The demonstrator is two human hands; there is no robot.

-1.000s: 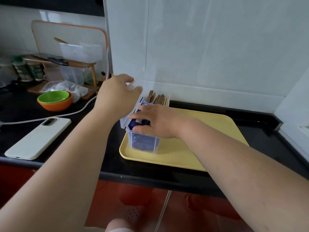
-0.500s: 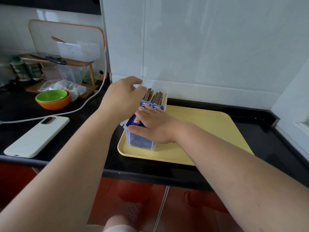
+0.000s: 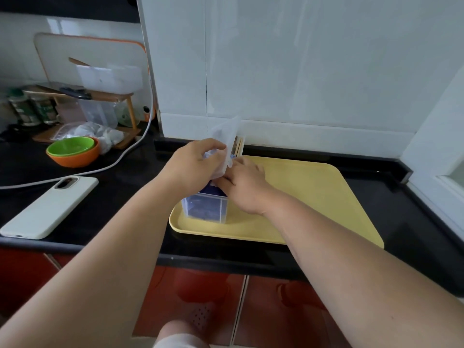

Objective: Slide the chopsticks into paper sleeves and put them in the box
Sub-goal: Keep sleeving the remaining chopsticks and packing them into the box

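Clear plastic box stands upright on the near-left corner of the yellow tray, on the black bench. Blue paper sleeves fill it; brown chopsticks just show at its far end. Left hand pinches the raised, tilted lid. Right hand rests on the box top (fingers run behind the lid, so whether they grip I cannot tell). White phone lies well to the left.

Black counter, bearing yellow tray, white phone, stacked bowls, white cable
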